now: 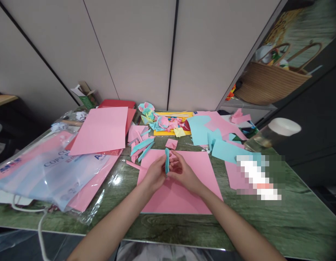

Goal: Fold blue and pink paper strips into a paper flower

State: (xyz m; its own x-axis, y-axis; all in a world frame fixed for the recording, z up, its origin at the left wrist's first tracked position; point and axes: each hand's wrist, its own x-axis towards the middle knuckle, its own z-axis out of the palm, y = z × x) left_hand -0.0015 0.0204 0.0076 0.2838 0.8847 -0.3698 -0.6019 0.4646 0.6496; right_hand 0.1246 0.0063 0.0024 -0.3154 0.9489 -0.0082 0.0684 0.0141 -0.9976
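A narrow, folded piece of blue paper [167, 161] stands upright on its edge between my two hands, above a pink sheet [181, 201]. My left hand [156, 173] grips it from the left, fingers closed along its side. From the right, the curled fingers and thumb of my right hand [186, 174] meet the same paper, index finger near its upper end and thumb low down. Just beyond lies a small folded pink square [171, 144]. To the left are folded blue strips [143, 148] and a thin pink strip [134, 165].
Pink sheets [102, 130] and a clear plastic paper bag [56, 163] cover the left side. Behind are paper flowers [147, 110] and a yellow tray [172, 133] with small beads. Blue sheets [199, 128] and a white-lidded bottle [268, 136] stand right.
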